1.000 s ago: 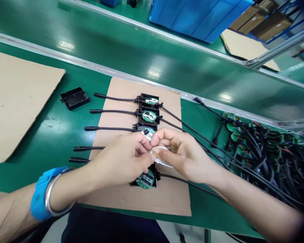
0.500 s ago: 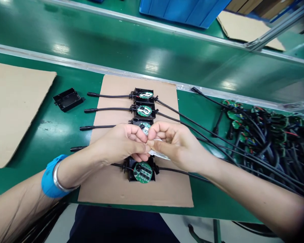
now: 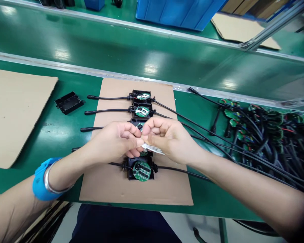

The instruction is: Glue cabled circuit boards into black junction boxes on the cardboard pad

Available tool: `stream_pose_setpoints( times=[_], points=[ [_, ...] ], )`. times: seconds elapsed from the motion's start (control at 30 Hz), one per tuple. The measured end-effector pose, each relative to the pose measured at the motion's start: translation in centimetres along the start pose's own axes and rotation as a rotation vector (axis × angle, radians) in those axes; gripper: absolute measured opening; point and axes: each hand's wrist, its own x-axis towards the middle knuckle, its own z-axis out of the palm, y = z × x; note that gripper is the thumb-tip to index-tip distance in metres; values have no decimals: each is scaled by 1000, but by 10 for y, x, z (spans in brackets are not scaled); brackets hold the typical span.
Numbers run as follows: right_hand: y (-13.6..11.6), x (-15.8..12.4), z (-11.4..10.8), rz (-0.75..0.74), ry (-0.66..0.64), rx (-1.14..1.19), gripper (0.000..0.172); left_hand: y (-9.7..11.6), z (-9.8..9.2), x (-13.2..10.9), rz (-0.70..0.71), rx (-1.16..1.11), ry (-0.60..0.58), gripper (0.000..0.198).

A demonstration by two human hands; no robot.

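Note:
My left hand [image 3: 114,141] and my right hand [image 3: 167,138] meet fingertip to fingertip above a cardboard sheet [image 3: 111,182], both pinching a small white label strip [image 3: 153,149]. Under them lies a row of black cable housings, each with a round green circuit board. The nearest housing [image 3: 140,168] shows just below my hands. Two more housings [image 3: 142,111] lie beyond them, and those between are partly hidden. A blue band and a metal bangle sit on my left wrist [image 3: 44,179].
A loose black housing shell [image 3: 69,102] lies left of the sheet on the green bench [image 3: 66,135]. Another cardboard sheet [image 3: 12,111] lies far left. A tangled pile of cabled boards [image 3: 263,135] fills the right. Blue crates [image 3: 177,11] stand beyond the conveyor.
My hands have stayed pinched together on the label and drifted slightly away from me. The view has shifted, so the nearest housing now shows fully below them.

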Motion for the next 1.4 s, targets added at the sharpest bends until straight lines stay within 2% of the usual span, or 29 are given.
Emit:
stream_pose_setpoints(
  times=[0.1,0.2,0.3,0.4,0.5,0.63,0.77,0.9,1.07,1.27,1.33,1.4],
  points=[
    [-5,0,-4,17,-17,-79,20,-3,-9,-10,98,43,103,28],
    [-10,-5,-6,74,-29,-149,20,-10,-14,-23,141,20,148,26],
    [-14,-18,-2,113,-73,-146,20,-19,-11,-37,150,0,105,22],
    [-17,-32,3,79,-110,-148,20,-29,-1,-50,145,-1,40,21],
    [-17,-34,4,59,-45,-202,21,-36,7,-54,164,-20,16,20],
    [-13,-12,-1,63,53,-304,21,-31,6,-38,186,71,66,23],
    [-8,9,-3,75,12,-311,17,-15,-1,-8,150,176,48,34],
    [-5,13,-3,102,-5,-284,15,-3,-5,11,33,116,-31,15],
    [-3,13,-1,103,-13,-275,11,-1,-8,16,-52,-28,-68,13],
    [-1,16,-1,92,18,-315,8,-3,-4,20,-94,-43,-7,11],
    [-5,16,-3,99,20,-314,8,-2,-4,19,-76,2,3,7],
    [-13,16,-6,132,20,-290,8,-1,-9,13,7,88,40,6]
  ],
)
